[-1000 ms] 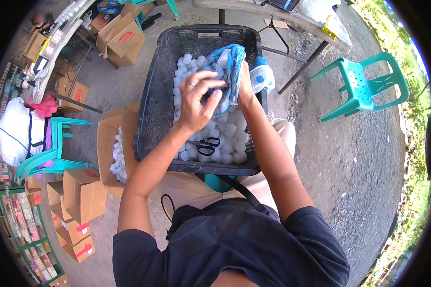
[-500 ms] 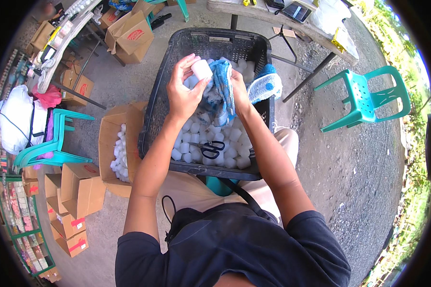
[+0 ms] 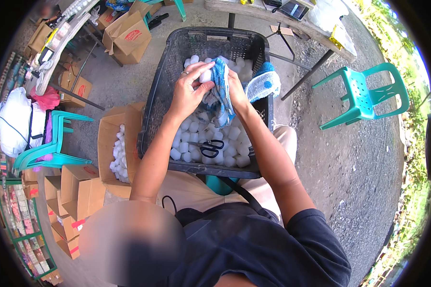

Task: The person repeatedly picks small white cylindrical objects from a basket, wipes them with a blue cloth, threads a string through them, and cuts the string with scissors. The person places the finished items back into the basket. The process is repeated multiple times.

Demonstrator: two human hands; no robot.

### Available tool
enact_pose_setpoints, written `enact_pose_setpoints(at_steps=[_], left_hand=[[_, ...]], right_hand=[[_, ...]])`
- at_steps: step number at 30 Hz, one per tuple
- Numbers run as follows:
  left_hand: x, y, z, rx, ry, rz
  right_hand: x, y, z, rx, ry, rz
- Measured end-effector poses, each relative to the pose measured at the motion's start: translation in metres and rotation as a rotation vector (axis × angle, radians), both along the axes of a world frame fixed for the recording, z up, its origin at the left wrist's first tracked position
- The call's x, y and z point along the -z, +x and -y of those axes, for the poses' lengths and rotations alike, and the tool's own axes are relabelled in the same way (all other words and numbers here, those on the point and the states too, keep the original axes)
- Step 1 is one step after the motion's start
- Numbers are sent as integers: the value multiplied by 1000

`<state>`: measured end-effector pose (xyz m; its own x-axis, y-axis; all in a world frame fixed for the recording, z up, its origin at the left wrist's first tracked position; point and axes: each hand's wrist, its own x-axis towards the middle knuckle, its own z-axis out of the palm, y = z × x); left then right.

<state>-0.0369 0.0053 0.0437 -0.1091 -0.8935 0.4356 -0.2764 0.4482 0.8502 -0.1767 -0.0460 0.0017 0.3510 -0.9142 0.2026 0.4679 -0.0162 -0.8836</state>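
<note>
My left hand [image 3: 187,93] grips a short white cylinder [image 3: 206,76] with rounded edges between thumb and fingers. In my right hand [image 3: 237,91] is a blue-and-white cloth [image 3: 221,79], pressed against the cylinder's right side; its lower end hangs down. Both hands are above a black plastic crate [image 3: 206,169] holding many similar white cylinders [image 3: 231,146]. Scissors with dark handles [image 3: 210,148] lie on those pieces near the front. Another blue-and-white cloth [image 3: 264,85] is draped over the crate's right rim. The fingertips of my right hand are partly hidden behind the cloth.
Left of the crate stands a cardboard box [image 3: 111,153] with more white pieces. Beyond it are stacked green chairs [image 3: 57,143] and more cartons [image 3: 84,191]. A table [image 3: 273,14] stands at the back, a green chair [image 3: 364,95] at right. A blurred patch covers the lower left.
My left hand has turned the white cylinder and brought it against the cloth, so less of it shows. The fingers now curl over its top. The scissors stay on the pile.
</note>
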Motion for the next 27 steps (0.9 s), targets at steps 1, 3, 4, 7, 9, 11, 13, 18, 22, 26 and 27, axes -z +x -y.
enact_pose_setpoints(at_steps=[1,3,4,7,9,11,13,18,22,26,27], left_hand=[[1,2,1,35,16,-47],[1,10,4,104,43,-139],[7,13,7,142,92,-246],[8,9,5,189,155,-507],[10,8,6,126,113,-455],[11,8,5,45,65,-333],[11,6,6,-14,26,-274],[3,11,-3,-148,-37,19],[9,9,0,-166,-113,135],[22,24,14,-240,-92,41],[24,31,18,-327,-129,-3]], right_hand=[[1,-3,0,-37,37,35],[-10,-6,-5,-114,108,107],[-7,-4,-2,-101,146,159],[-12,-5,-8,-92,128,181],[-14,-6,-11,-91,90,117],[-10,-3,-9,-91,17,20],[-9,-3,-7,-102,-80,-7],[-14,-6,-3,-179,-222,-45],[-17,-10,5,-90,-238,-191],[-39,-2,12,571,-441,-679],[-47,-5,12,644,-525,-739]])
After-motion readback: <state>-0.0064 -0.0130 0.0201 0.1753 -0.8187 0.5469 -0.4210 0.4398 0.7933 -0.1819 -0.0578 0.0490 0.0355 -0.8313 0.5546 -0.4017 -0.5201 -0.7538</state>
